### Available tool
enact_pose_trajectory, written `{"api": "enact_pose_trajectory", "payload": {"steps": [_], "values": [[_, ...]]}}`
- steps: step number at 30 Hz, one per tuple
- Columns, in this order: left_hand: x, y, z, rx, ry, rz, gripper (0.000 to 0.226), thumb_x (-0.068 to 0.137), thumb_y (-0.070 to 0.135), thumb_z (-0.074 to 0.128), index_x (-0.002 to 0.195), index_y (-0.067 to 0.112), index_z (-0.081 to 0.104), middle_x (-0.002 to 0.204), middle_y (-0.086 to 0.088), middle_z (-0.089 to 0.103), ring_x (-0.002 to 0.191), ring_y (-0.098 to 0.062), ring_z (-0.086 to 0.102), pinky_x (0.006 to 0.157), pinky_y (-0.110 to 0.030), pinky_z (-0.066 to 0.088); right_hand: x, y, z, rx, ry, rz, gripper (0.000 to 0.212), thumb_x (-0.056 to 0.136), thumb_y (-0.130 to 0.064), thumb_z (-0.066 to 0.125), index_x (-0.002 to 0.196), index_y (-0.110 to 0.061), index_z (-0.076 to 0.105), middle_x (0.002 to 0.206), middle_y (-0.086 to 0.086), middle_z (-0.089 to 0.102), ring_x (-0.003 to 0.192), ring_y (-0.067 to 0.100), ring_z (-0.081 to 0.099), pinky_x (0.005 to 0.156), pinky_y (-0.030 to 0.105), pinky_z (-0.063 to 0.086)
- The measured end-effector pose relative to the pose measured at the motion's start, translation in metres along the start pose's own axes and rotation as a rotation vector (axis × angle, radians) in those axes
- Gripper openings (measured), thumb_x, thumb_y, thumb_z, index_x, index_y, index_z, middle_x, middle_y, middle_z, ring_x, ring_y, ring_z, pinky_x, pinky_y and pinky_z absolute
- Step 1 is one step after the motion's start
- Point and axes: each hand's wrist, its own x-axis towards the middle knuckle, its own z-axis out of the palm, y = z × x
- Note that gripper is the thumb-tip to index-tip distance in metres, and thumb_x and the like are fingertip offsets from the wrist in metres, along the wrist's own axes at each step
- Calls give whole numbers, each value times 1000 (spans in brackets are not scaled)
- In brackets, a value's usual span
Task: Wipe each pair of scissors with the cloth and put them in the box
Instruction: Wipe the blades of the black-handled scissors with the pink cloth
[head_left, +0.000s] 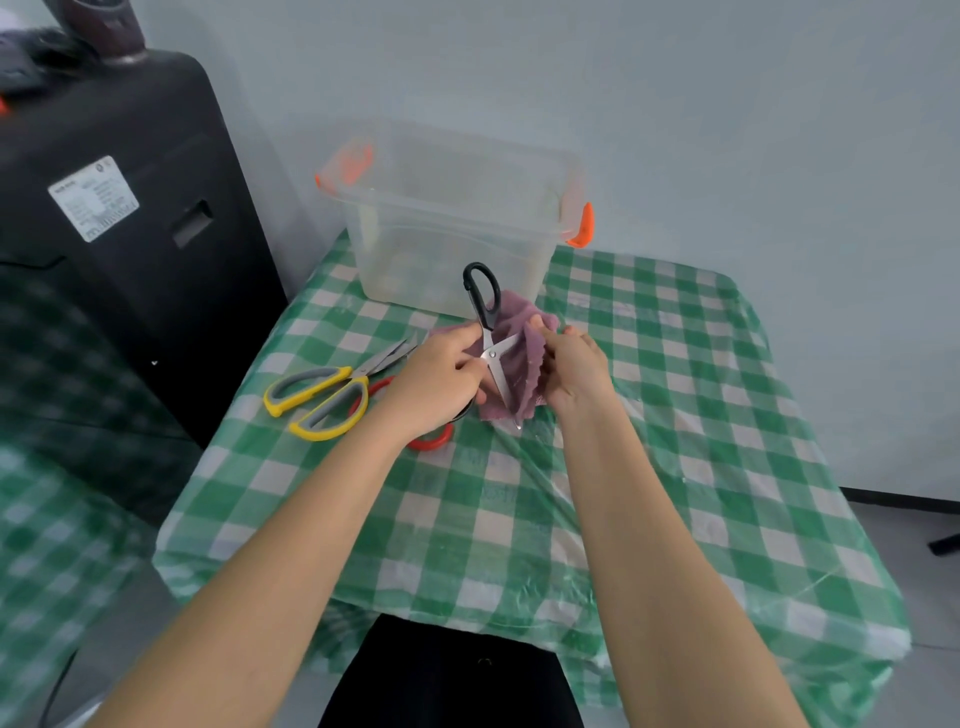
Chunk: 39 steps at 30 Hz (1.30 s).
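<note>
My left hand (436, 379) pinches the black-handled steel scissors (488, 332), blades spread, near the tabletop's far edge; my right hand (574, 371) grips the purple cloth (511, 353) against them, before the clear plastic box (447, 223).

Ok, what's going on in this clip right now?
A person is wiping the black-handled scissors with a purple cloth. The left hand holds the scissors, blades open, while the right hand grips the cloth against them. The yellow-and-grey scissors and the red-handled scissors lie on the checked tablecloth. Nothing shows inside the clear plastic box behind.
</note>
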Motion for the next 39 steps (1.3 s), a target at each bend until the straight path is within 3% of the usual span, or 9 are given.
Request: {"api": "enact_pose_trajectory", "payload": {"steps": [3, 6, 13, 17, 21, 25, 29, 35, 39], "values": [[-2, -1, -1, -13, 20, -16, 29, 98, 7, 42, 118, 19, 60, 88, 0, 75, 69, -9, 66, 62, -23, 47, 3, -3, -2, 51, 27, 13, 25, 86, -1, 70, 92, -11, 48, 83, 6, 62, 80, 19, 63, 90, 40, 55], [-7, -3, -3, -102, 53, -51, 33, 98, 8, 44, 126, 18, 59, 83, 6, 75, 72, -20, 67, 72, -46, 54, 9, -9, -12, 86, 70, -61, 22, 86, -8, 73, 84, -13, 51, 79, 2, 66, 74, 14, 65, 69, 28, 56], [2, -9, -10, -181, 158, -65, 40, 97, 9, 46, 137, 14, 51, 76, 12, 74, 59, -5, 64, 61, -17, 48, -2, -27, -19, -35, -82, -327, 24, 92, -18, 65, 112, -9, 56, 85, -3, 71, 72, 9, 68, 66, 23, 54], [7, -10, -5, -205, 221, -51, 40, 96, 14, 51, 136, 19, 50, 80, 3, 74, 63, -10, 67, 54, -14, 47, -12, -30, -18, -251, -108, -554, 5, 97, -16, 58, 99, -13, 63, 82, -4, 70, 74, 6, 66, 68, 21, 53], [13, -14, 0, -160, 215, -25, 36, 97, 19, 52, 133, 22, 52, 77, 2, 72, 60, -8, 65, 49, -17, 45, -20, -24, -10, -544, -197, -901, 17, 96, -9, 58, 92, -23, 67, 83, -15, 66, 75, -7, 59, 72, 12, 46], [15, -15, 3, -69, 218, 62, 31, 95, 15, 50, 125, 24, 55, 85, 3, 73, 63, -7, 66, 62, -24, 52, -14, -15, -6, -1011, -346, -1172, 23, 96, -20, 51, 94, -9, 71, 91, -8, 67, 86, -4, 55, 81, 14, 41], [17, -19, 4, 52, 195, 72, 29, 93, 17, 52, 121, 25, 56, 94, 6, 73, 78, -14, 67, 77, -39, 55, -1, -20, -9, -1283, -476, -1066, 17, 84, -11, 55, 99, -8, 64, 99, 0, 68, 93, 16, 58, 83, 26, 42], [21, -24, 2, 109, 164, 61, 32, 94, 17, 51, 124, 25, 53, 92, 8, 72, 78, -17, 68, 79, -41, 54, 12, -40, 4, -1599, -617, -830, 18, 85, -26, 71, 101, -20, 65, 85, -18, 58, 91, 9, 48, 97, 38, 34], [22, -22, 0, 249, 136, 138, 34, 93, 13, 51, 126, 20, 50, 81, 1, 73, 51, 0, 52, 58, -30, 40, 15, -44, 3, -1431, -661, -644, 13, 78, -27, 80, 84, -20, 72, 81, -8, 67, 83, 8, 60, 83, 26, 43]]}}
